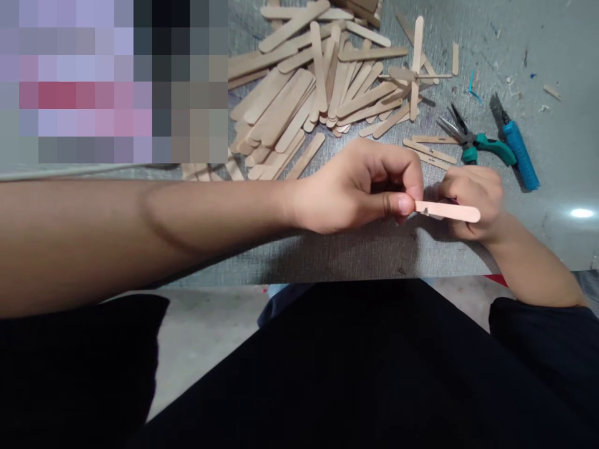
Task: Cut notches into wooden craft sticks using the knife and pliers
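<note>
Between thumb and forefinger, my left hand (374, 184) pinches one end of a wooden craft stick (453, 211), which points right and has a small dark notch near the fingertips. Behind the stick's free end is my right hand (475, 196), its fingers curled closed. A small dark or purplish bit shows by those fingers, but what they hold is hidden. Just beyond the right hand lie needle-nose pliers (470, 138) with green handles, jaws apart, and a blue-handled cutter (520, 153). A few notched craft sticks (430, 151) rest left of the pliers.
A large heap of craft sticks (281, 106) covers the table's far middle. Right of it stands a cross-shaped piece made of sticks (414, 75). Thin blue scraps (473, 87) and pale shavings (512, 86) are scattered on the grey table (337, 255), whose near edge runs before my lap.
</note>
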Available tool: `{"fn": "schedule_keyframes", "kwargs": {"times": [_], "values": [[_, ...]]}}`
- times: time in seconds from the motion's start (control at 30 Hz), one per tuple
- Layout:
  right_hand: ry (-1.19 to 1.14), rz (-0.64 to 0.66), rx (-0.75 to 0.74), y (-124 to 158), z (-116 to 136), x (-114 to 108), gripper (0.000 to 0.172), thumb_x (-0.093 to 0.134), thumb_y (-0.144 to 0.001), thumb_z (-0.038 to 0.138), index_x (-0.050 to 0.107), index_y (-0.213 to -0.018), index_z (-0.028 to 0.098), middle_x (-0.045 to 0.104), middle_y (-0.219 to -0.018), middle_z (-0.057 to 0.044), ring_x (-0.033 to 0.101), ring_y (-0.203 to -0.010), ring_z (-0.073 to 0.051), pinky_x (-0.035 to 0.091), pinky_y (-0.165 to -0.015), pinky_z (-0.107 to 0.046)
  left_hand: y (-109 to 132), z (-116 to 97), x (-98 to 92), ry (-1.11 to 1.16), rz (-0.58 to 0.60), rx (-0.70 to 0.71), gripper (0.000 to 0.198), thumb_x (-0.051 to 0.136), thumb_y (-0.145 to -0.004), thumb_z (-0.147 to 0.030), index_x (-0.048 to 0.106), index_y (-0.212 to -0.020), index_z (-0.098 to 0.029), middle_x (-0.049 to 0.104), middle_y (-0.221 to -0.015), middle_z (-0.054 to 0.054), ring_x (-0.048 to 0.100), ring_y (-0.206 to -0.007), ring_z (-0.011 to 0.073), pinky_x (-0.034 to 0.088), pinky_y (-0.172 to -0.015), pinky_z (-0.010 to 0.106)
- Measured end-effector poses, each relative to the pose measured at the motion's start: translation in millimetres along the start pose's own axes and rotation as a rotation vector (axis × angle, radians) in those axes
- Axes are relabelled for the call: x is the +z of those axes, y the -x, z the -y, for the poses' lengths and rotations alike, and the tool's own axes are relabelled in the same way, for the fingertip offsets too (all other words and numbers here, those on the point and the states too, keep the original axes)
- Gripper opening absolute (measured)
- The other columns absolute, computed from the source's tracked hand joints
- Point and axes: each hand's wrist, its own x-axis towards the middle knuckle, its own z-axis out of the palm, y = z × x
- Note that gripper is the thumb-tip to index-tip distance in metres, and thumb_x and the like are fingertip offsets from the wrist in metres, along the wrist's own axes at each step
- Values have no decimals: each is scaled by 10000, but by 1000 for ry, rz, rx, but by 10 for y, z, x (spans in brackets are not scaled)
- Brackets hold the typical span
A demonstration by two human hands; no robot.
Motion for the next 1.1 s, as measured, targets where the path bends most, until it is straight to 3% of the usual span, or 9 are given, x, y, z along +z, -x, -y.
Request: {"fn": "schedule_keyframes", "kwargs": {"times": [0.37, 0.57, 0.73, 0.93, 1.1], "values": [[-60, 97, 14, -31, -59, -101, 315, 472, -1245, 488, 584, -1026, 293, 650, -808, -5, 516, -603, -189, 360, -591, -401, -12, -43, 3, -30, -25, -3, 489, 1057, -849, -597, 765, -749, -217, 680, -644, 40, 600, -616, 175, 508, -599, 338], [-125, 120, 64, -40, -29, -98, 344, 461, -1251, 505, 570, -1002, 293, 634, -777, 4, 522, -591, -173, 394, -597, -384, -36, -21, -28, -11, 55, 96, 354, 991, -955, -447, 757, -800, -232, 698, -682, 20, 590, -631, 148, 450, -590, 319], [-181, 162, 83, -23, 18, -82, 355, 452, -1270, 470, 620, -1026, 274, 660, -781, 14, 613, -618, -162, 427, -582, -339, -45, 33, -49, 36, 100, 63, 345, 1008, -924, -399, 719, -826, -237, 712, -686, 16, 618, -626, 150, 457, -558, 306], [-164, 162, 115, -49, 60, -95, 356, 451, -1271, 438, 698, -1074, 272, 678, -773, 32, 608, -585, -146, 447, -570, -317, -13, 19, -9, 67, 37, 7, 434, 1018, -917, -412, 663, -758, -222, 689, -637, 17, 580, -558, 133, 411, -505, 283], [-145, 116, 126, -43, 84, -79, 369, 461, -1269, 426, 684, -1025, 262, 617, -707, 55, 583, -560, -128, 407, -570, -291, -10, 4, 27, 131, 32, -22, 464, 1044, -887, -437, 662, -745, -216, 694, -618, 23, 620, -550, 146, 462, -491, 259]]}}
